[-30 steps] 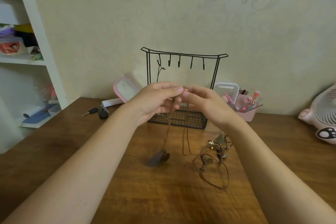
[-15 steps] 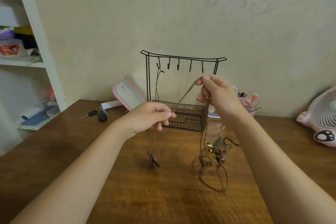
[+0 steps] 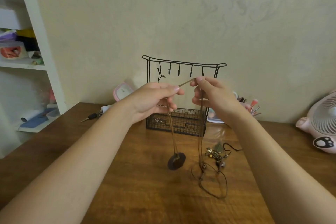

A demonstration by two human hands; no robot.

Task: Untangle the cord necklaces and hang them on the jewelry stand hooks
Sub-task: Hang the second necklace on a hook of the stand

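A brown cord necklace [image 3: 184,84] is stretched between both hands in front of the black wire jewelry stand [image 3: 183,63]. My left hand [image 3: 154,99] pinches one end; below it the cord hangs down to a dark round pendant [image 3: 176,161] above the table. My right hand [image 3: 211,92] pinches the other end just under the stand's right hooks, and a cord drops from it to a loop [image 3: 209,180] lying on the wood. A tangle of other necklaces [image 3: 217,152] lies to the right. One thin dark cord [image 3: 160,77] hangs from the leftmost hook.
The stand's mesh basket [image 3: 181,120] sits at the back of the wooden table [image 3: 127,178]. A pink case [image 3: 122,92] and keys [image 3: 91,116] lie to the left, a pink brush cup [image 3: 251,105] and a pink fan [image 3: 321,122] to the right. White shelves [image 3: 36,42] stand far left.
My left hand has risen toward my right hand, so the cord span between them is shorter. The pendant swung right and hangs lower under my left hand.
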